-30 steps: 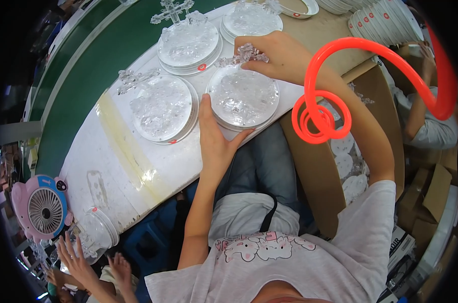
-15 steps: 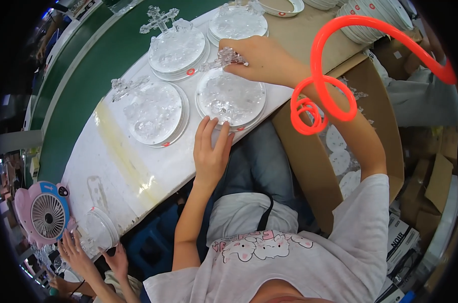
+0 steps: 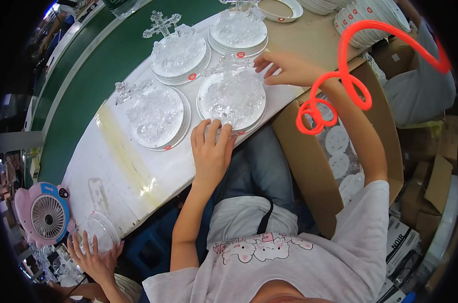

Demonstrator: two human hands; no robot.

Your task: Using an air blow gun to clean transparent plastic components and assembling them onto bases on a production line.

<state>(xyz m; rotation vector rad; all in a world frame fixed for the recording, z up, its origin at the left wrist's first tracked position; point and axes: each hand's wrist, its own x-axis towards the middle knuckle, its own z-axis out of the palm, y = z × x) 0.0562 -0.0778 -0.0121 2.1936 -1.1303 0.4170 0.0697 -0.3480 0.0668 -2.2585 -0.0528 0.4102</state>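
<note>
You had the nearest clear dish (image 3: pixel 232 98) between your two hands at the front edge of the white table (image 3: pixel 123 166), just in front of your lap. Your left hand (image 3: pixel 211 151) lay flat with the fingers spread on the near rim of that dish, pressing rather than gripping. Your right hand (image 3: pixel 284 68) rested open at its far right edge, fingers stretched toward the small clear cross piece (image 3: pixel 231 63) standing at the dish's back (whether a fingertip actually touched it I could not tell). Neither hand held anything.

By my reading you were at the seating step: steadying the dish while settling its ornament. The next move called for a light, even push, since the cross looked thin and easy to tip or snap.

Three more filled dishes sat beside and behind it, and the one to the left (image 3: pixel 156 116) was near enough to be nudged. The red coiled hose (image 3: pixel 340 86) hung over your right forearm.
</note>
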